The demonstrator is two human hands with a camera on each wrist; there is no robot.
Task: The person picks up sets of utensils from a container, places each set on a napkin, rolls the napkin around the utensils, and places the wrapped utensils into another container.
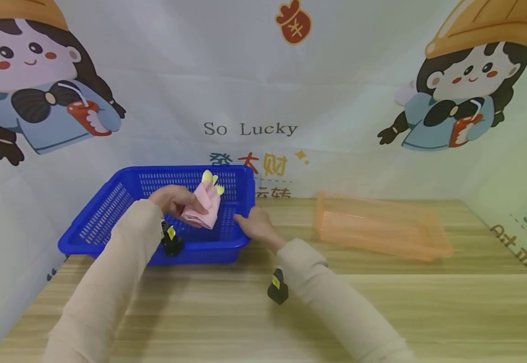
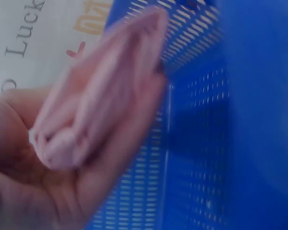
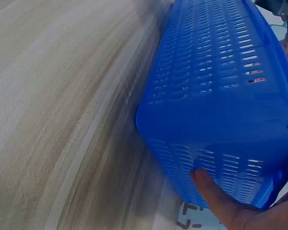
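Observation:
In the head view my left hand holds a folded pink cloth over the inside of a blue plastic basket. Pale yellow cutlery, with a fork's tines among the tips, sticks up out of the cloth. The left wrist view shows the bundled cloth, blurred, lying between thumb and fingers; the cutlery is hidden there. My right hand grips the basket's right rim, thumb on the inner side. In the right wrist view a finger presses the slotted outer wall.
A translucent orange tray sits to the right on the wood-grain table. Behind the table hangs a printed cloth backdrop with cartoon figures and lettering. Each wrist carries a small black camera.

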